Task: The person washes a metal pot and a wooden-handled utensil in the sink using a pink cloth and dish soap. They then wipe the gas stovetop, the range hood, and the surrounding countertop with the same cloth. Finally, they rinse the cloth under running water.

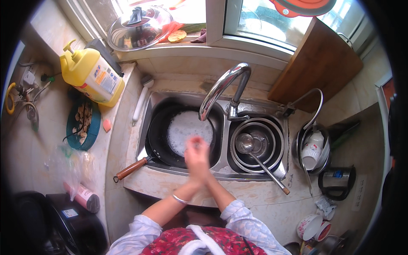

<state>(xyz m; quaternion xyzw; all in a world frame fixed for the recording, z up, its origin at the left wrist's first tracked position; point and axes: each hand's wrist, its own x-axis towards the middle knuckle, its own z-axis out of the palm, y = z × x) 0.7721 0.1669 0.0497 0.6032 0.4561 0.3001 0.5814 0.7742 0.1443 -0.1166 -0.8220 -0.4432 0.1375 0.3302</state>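
Observation:
My left hand (pixel 192 161) and my right hand (pixel 203 158) are pressed together over the near side of a black wok (pixel 160 149). Motion blurs the fingers, and the hands overlap, so neither grip can be made out. White soapy foam (pixel 188 127) covers the water in the wok. The wok sits in the left basin of a stainless steel double sink (pixel 220 165), its wooden handle (pixel 132 169) sticking out over the front left edge. Above the basin arches a chrome faucet (pixel 220 86). A silver bracelet (pixel 180 200) circles my left wrist.
Nested steel bowls (pixel 234 156) and a ladle (pixel 267 172) occupy the right basin. A yellow detergent jug (pixel 81 68) and a teal basket (pixel 71 140) stand left. A wooden cutting board (pixel 318 63) leans behind, right. Further right are a bowl stack (pixel 310 156) and an electric kettle (pixel 337 183).

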